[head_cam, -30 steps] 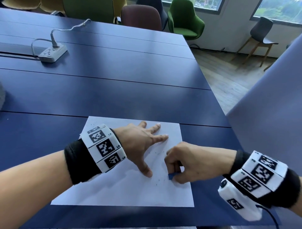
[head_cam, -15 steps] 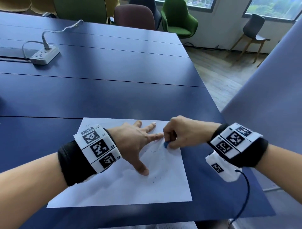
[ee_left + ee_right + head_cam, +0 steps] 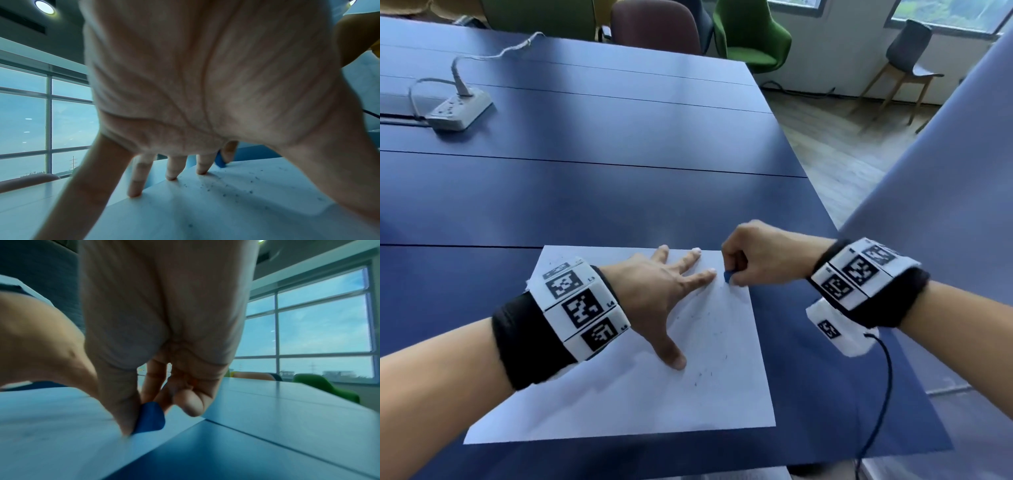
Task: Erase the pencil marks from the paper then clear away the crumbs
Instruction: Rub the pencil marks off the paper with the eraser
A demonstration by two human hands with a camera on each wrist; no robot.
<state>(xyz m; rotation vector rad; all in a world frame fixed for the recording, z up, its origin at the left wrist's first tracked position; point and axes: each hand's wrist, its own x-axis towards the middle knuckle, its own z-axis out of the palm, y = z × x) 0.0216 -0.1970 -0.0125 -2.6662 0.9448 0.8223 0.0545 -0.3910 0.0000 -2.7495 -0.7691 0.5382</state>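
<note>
A white sheet of paper [image 3: 640, 401] lies on the dark blue table [image 3: 602, 192], near its front right corner. My left hand [image 3: 671, 291] presses flat on the sheet with fingers spread [image 3: 170, 177]. My right hand [image 3: 743, 263] pinches a small blue eraser [image 3: 727, 277] and holds it down on the paper near the far right corner, just beyond my left forefinger. In the right wrist view the eraser [image 3: 151, 417] sits between thumb and fingers, touching the sheet. Dark eraser crumbs [image 3: 709, 329] are scattered over the right half of the paper [image 3: 236, 188].
A white power strip [image 3: 460, 109] with its cable lies at the far left of the table. Green and maroon chairs [image 3: 750, 31] stand beyond the far edge. The table's right edge [image 3: 822, 219] runs close to my right wrist, with wooden floor below.
My right hand has carried the eraser from the paper's near right area up to its far right corner. The left hand has stayed pressed on the sheet.
</note>
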